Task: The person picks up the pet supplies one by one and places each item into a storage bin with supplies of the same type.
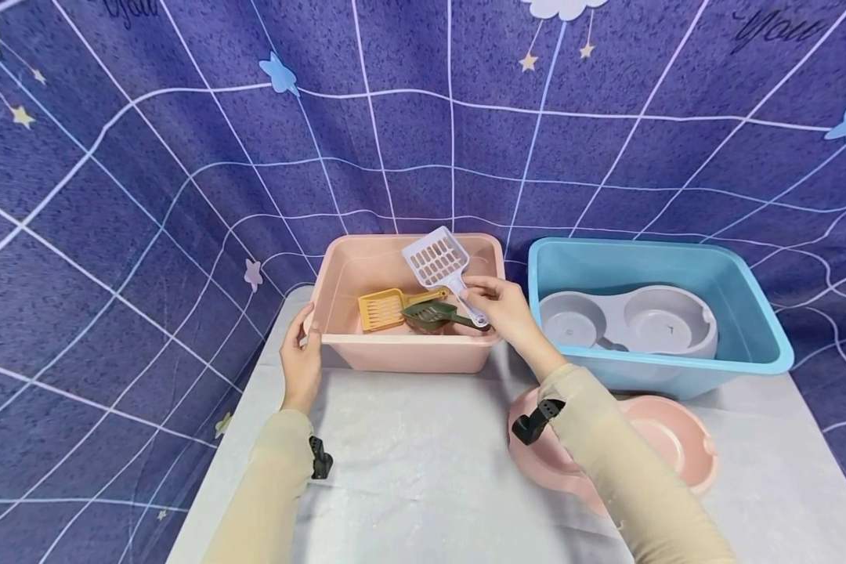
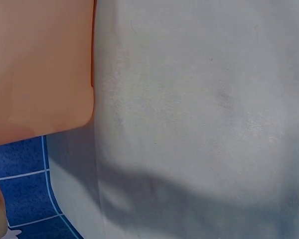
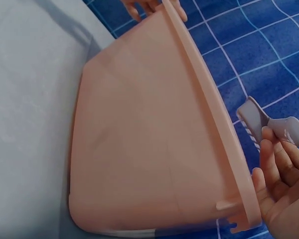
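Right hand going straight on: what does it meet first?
Probably the far wall of the pink tub, the lavender litter scoop in the right hand touching first; height is unclear, so it might clear that and reach the star-print backdrop.

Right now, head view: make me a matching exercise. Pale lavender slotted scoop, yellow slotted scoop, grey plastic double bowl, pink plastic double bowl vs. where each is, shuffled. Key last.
Things
1. pale lavender slotted scoop
2. yellow slotted scoop
3. grey plastic double bowl
4. pink plastic double bowl

Places
A. inside the blue rectangular tub
B. on the pale grey table, partly hidden by the beige right sleeve
C. pinched in the right hand
D. lying in the pink rectangular tub

Pairs: 1-C, 2-D, 3-A, 4-B
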A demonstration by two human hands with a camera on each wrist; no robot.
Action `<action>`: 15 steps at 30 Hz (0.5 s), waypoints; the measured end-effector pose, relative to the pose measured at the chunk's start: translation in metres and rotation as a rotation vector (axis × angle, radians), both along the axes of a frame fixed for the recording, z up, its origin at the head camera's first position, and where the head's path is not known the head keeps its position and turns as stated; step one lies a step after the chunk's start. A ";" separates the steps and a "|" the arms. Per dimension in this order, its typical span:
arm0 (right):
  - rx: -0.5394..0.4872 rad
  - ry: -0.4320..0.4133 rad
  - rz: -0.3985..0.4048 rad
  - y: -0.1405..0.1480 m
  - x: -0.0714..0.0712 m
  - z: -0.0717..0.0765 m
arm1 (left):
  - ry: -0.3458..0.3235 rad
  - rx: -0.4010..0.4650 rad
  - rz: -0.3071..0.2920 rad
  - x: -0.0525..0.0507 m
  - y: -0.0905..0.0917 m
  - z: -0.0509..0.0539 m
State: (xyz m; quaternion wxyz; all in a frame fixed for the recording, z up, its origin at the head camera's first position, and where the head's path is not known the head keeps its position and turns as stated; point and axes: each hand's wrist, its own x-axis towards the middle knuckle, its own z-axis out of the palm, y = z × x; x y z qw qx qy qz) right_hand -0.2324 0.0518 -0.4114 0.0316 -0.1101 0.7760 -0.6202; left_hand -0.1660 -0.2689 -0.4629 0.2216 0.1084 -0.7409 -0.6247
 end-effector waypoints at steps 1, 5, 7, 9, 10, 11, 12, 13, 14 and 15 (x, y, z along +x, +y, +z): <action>-0.002 -0.004 -0.002 0.000 0.000 -0.001 | -0.004 -0.001 0.000 0.000 0.000 0.000; 0.019 0.010 -0.008 -0.003 0.000 -0.004 | -0.013 -0.003 -0.001 0.001 0.000 0.000; 0.025 0.022 -0.013 -0.003 0.000 -0.006 | -0.012 -0.006 0.000 0.001 0.001 0.000; 0.033 0.034 -0.020 -0.004 0.000 -0.008 | -0.010 -0.007 0.000 0.000 0.001 0.000; 0.035 0.039 -0.024 -0.004 0.000 -0.009 | -0.011 -0.011 0.001 0.000 0.001 0.000; 0.036 0.043 -0.030 -0.004 0.001 -0.009 | -0.009 -0.011 0.001 0.000 0.001 0.000; 0.043 0.048 -0.036 -0.004 0.001 -0.010 | -0.010 -0.015 0.003 0.000 0.001 0.000; 0.047 0.052 -0.042 -0.005 0.001 -0.011 | -0.008 -0.016 0.004 0.000 0.001 0.000; 0.052 0.058 -0.048 -0.005 0.001 -0.011 | -0.008 -0.019 0.005 0.000 0.001 0.000; 0.059 0.064 -0.055 -0.005 0.001 -0.012 | -0.008 -0.023 0.008 0.000 0.001 0.000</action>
